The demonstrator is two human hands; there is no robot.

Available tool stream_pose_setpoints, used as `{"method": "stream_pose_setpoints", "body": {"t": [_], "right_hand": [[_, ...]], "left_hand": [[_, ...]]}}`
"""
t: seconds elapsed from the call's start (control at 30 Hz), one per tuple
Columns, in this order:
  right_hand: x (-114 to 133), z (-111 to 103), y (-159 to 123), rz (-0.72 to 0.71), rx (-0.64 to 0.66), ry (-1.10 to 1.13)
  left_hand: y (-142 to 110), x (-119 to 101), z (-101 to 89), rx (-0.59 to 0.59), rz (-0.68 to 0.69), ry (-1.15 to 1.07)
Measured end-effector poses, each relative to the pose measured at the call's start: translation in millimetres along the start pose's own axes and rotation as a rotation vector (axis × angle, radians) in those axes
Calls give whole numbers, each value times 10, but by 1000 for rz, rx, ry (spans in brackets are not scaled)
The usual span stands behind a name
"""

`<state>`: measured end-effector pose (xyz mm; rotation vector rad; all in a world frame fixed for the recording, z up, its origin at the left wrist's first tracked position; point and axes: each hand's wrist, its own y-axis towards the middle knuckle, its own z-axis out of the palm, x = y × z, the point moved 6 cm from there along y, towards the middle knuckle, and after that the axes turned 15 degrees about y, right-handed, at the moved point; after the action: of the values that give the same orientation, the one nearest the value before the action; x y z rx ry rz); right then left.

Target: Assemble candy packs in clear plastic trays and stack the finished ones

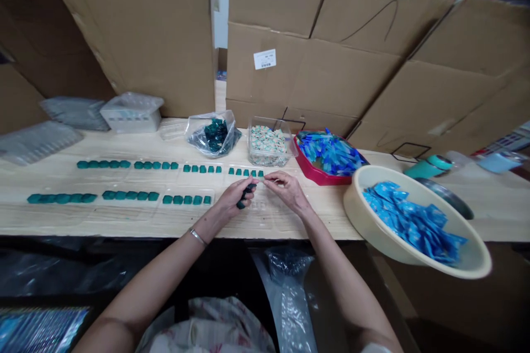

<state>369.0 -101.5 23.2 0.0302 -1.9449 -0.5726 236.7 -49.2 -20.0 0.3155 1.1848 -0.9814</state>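
Left hand: fingers curled, pinching teal strip above desk.
Right hand: fingers pressed together, just beside strip.
Carton behind desk: barcode label, print too small to read.

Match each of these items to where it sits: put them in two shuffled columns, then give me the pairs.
Items:
1. bracelet
2. blue sachets
3. pale patterned pieces
4. teal strip

Places:
A. clear tub
B. left wrist
C. beige basin
D. left hand

Pairs: 1-B, 2-C, 3-A, 4-D
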Motion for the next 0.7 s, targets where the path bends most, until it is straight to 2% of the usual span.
{"method": "stream_pose_setpoints", "body": {"t": [0.1,0.17,0.33,0.4,0.47,0.57,0.7], "right_hand": [[222,204,-97,-10,46,96],[250,263,-123,8,24,149],[-38,169,-154,279,-214,440],[-116,150,-175,337,-274,557],[-149,166,-192,365,-299,655],[-159,204,-214,386,-320,752],[-125,193,-230,360,-323,685]], "left_hand": [[-4,-9,36,-5,70,37],[-15,-23,56,-20,91,63],[-72,-60,64,-18,87,78],[-102,-87,73,-10,125,129],[-120,-98,76,-40,148,214],[-122,-103,61,-148,169,338],[-101,-103,57,-196,190,429]]}}
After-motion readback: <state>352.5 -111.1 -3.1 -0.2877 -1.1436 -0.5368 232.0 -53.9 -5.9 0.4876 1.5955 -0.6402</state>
